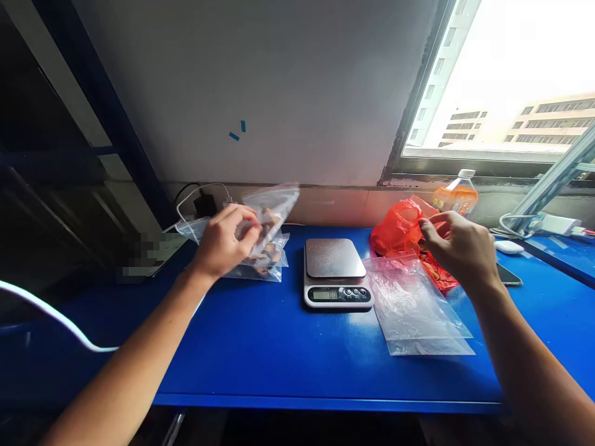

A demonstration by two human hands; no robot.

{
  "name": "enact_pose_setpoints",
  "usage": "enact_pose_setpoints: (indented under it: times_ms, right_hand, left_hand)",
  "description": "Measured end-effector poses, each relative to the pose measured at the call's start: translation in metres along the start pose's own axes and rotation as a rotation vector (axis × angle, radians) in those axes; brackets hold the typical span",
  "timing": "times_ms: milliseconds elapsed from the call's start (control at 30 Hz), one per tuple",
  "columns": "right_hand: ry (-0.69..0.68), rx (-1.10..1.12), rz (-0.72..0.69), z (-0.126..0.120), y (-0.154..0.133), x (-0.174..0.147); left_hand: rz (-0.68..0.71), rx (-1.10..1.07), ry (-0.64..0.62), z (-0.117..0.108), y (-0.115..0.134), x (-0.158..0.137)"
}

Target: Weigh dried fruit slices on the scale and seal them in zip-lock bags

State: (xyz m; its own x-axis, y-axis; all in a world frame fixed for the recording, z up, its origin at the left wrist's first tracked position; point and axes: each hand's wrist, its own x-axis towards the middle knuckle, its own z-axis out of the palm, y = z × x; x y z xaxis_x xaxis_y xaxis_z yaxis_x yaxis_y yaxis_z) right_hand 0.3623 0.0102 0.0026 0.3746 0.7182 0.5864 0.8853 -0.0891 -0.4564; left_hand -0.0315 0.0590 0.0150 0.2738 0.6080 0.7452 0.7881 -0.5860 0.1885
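My left hand (229, 240) is at the left of the desk, fingers curled and thumb bent in against a clear zip bag (277, 207) that stands tilted up, slightly blurred. Brown pieces show in it and in the clear bags under it; their kind is hard to make out. At the right, my right hand (460, 246) pinches the rim of a red plastic bag (397, 226) between thumb and fingers. Dark reddish contents show below that hand. Between the hands stands a kitchen scale (335, 259) with a bare steel plate and a lit display reading about zero.
Flat clear zip bags (418, 316) lie right of the scale on the blue desk (269, 353). An orange drink bottle (458, 195) stands behind the red bag. A phone (509, 275), a white case (508, 247) and a charger (560, 224) are at the right. A white cable (60, 319) curves at left.
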Motion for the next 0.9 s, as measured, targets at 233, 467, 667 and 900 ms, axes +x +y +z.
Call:
enact_pose_setpoints:
  times_ms: [233,467,667,900]
  right_hand:
    - [-0.723,0.928,-0.073,0.0,-0.049,-0.045]
    - [-0.979,1.019,0.034,0.016,-0.058,-0.056]
    - [-0.96,1.07,0.07,0.026,-0.068,-0.068]
    - [-1.106,1.256,0.079,0.026,-0.081,-0.087]
  left_hand:
    - [0.592,-0.355,-0.019,0.019,0.08,-0.035]
    - [0.589,-0.327,-0.254,0.03,0.082,-0.043]
    - [0.487,-0.246,-0.399,0.028,0.082,-0.045]
    - [0.516,-0.298,-0.298,0.032,0.086,-0.047]
